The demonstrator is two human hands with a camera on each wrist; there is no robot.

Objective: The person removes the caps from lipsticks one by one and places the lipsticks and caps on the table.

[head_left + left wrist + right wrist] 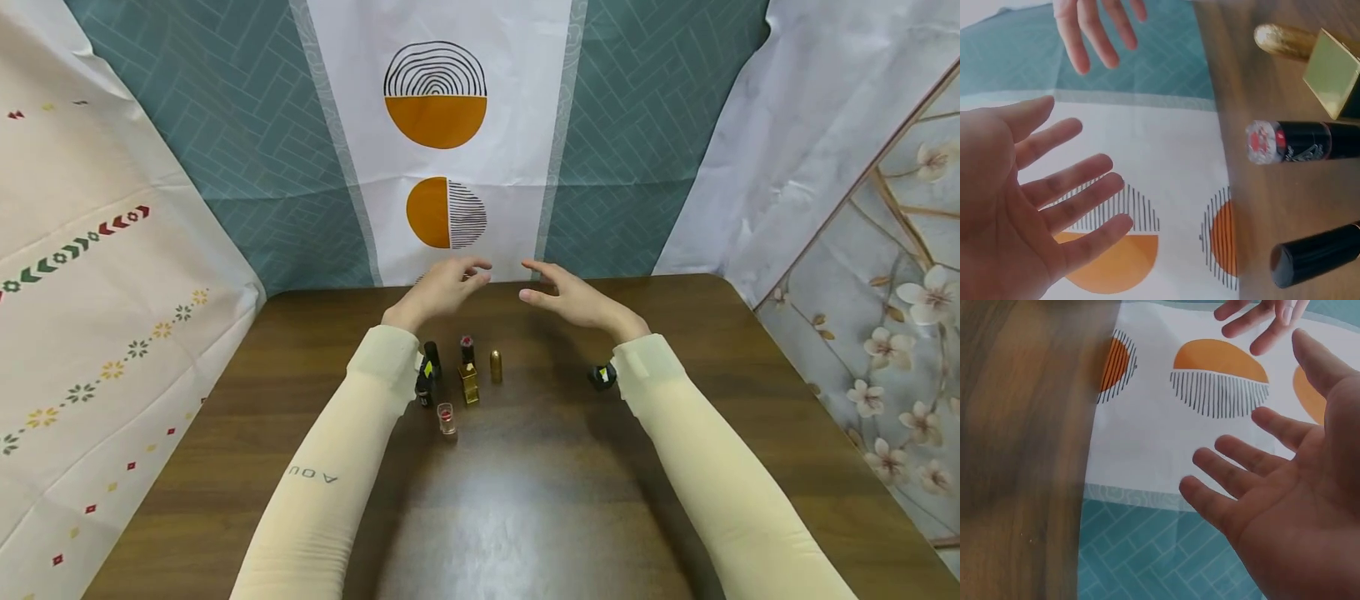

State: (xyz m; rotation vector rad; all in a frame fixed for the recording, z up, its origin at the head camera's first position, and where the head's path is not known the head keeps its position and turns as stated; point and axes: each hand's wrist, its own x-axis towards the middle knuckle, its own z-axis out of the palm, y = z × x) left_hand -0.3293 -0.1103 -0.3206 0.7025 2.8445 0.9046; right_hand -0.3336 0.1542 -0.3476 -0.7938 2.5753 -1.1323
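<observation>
Both hands are raised above the far part of the wooden table, palms facing each other with a gap between. My left hand (pixel 444 287) holds nothing; its fingers are spread and relaxed in the left wrist view. Likewise empty, my right hand (pixel 573 297) has loosely extended fingers. Below and between them stand several lipsticks: a gold bullet-shaped tube (pixel 496 367), a square gold case (pixel 469 383), a black tube with a clear, red-patterned top (pixel 1297 142) and a plain black tube (pixel 1316 255). Closer to me is a small clear tube with red inside (pixel 446 418).
The brown wooden table (pixel 525 517) reaches back to a hanging teal and white cloth (pixel 517 150). Patterned cloths hang at the left (pixel 90 333) and right (pixel 885 333). A black wrist camera (pixel 602 377) sits under the right wrist.
</observation>
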